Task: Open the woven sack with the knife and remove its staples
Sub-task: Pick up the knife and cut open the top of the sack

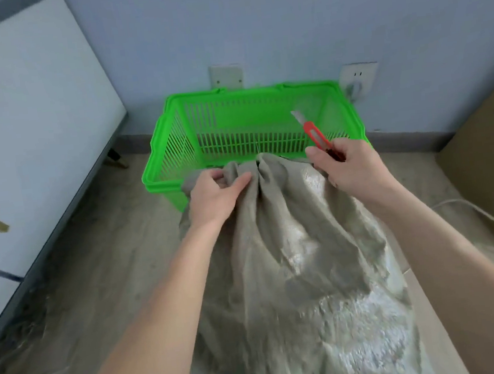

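A: Nearest item?

B: Woven sack, grey-beige, lying on the wood-look floor. Body runs from the bottom edge of the view away from the person; gathered mouth at the far end, touching the near rim of the basket.

A: Hands?

B: 2 in view, both bare. Left hand grips the bunched neck on its left side, fingers curled into the folds, thumb lying across the fabric. Right hand sits just right of the neck, fingers wrapped tight round the handle of the knife.

A: Knife orientation?

B: Red utility knife, blade extended, pointing up and to the left, away from the person. Blade is clear of the sack and shows in front of the basket's interior.

A: Staples?

B: Cannot tell; too small at this sharpness. 1 thin thread-like line stands up from the neck.

A: Beyond that?

B: Green plastic basket, slatted walls, against the blue wall. 2 wall plates behind it; the right 1 is a socket with a plug in it. White panel at left, cardboard box at right, a white cable on the floor beside the box.
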